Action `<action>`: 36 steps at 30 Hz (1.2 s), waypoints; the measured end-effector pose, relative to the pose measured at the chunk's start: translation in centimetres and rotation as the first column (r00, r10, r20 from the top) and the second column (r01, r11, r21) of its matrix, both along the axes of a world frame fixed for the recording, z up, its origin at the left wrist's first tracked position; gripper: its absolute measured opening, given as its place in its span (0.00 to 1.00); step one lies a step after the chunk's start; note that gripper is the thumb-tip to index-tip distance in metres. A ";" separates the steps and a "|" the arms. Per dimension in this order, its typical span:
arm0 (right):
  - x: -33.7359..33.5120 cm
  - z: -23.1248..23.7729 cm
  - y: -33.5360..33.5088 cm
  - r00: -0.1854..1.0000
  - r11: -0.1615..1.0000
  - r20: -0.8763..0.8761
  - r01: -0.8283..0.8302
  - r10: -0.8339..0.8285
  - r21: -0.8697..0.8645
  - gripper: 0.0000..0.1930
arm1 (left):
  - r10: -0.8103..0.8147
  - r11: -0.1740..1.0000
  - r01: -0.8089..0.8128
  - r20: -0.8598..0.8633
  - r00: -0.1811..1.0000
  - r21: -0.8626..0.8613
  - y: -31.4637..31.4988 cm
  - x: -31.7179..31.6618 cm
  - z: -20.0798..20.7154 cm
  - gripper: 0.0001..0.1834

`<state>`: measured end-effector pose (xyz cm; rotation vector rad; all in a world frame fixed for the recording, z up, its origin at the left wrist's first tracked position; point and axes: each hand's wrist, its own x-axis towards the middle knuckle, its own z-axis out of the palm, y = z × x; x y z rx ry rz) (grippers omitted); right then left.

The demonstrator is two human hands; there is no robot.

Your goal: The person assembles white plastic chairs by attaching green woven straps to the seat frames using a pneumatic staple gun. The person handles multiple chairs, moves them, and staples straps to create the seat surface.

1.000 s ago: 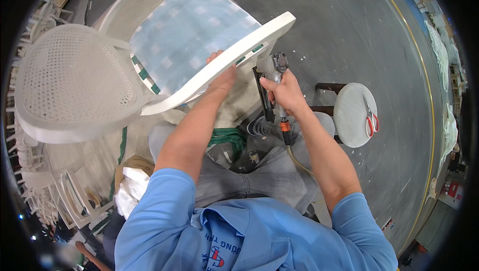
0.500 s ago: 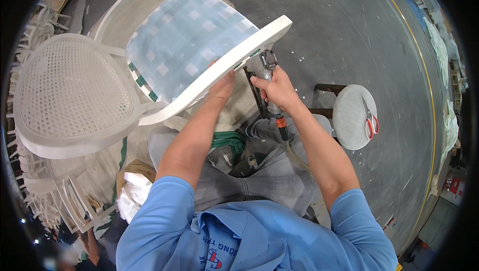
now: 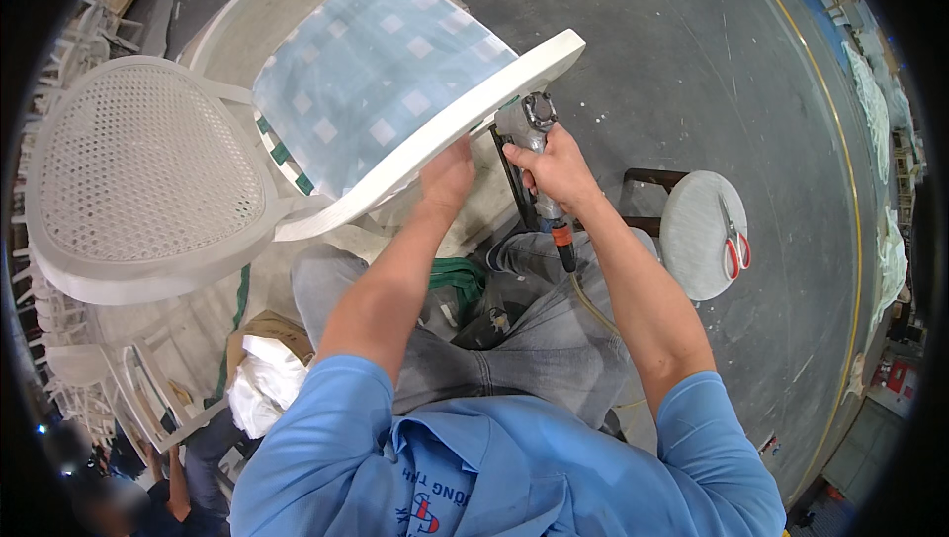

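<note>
Right grip wraps the air gun, one o'clock, best held square, fingers clear! Left grip tucks fingertips behind the white rail, hold unclear; checked seat, eleven o'clock.

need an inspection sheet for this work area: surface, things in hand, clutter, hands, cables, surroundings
Surface: grey floor with small white specks
Job's things: white chair with a blue-and-white checked seat; air tool beside the near rail
Clutter: green strapping between the legs; crumpled white material at left; red-handled scissors on a pale oval seat
Hands: left hand at the near rail, fingers hidden; right hand grips the air tool
Cables: one hose from the tool's lower end
Surroundings: yellow floor line at right; another person's arm at lower left
</note>
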<state>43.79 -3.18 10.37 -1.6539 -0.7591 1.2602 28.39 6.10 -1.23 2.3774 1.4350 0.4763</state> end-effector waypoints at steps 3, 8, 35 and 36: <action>-0.2 0.0 0.0 1.000 1.000 -0.001 0.004 -0.004 0.008 0.18 | -0.082 0.987 0.072 0.067 0.994 0.141 -1.8 -0.7 0.6 0.21; -0.8 -0.3 0.6 0.999 0.999 0.004 -0.033 0.033 0.001 0.20 | -0.113 0.966 0.104 0.024 0.993 0.235 -3.3 -1.6 1.1 0.25; -1.5 0.3 4.7 0.934 0.954 0.202 -0.280 0.296 -0.106 0.21 | -0.239 0.963 0.209 0.180 0.954 0.170 -4.4 -3.7 1.0 0.16; -1.5 0.4 4.8 0.932 0.953 0.203 -0.285 0.301 -0.106 0.21 | -0.250 0.961 0.221 0.176 0.952 0.168 -4.4 -3.8 0.9 0.15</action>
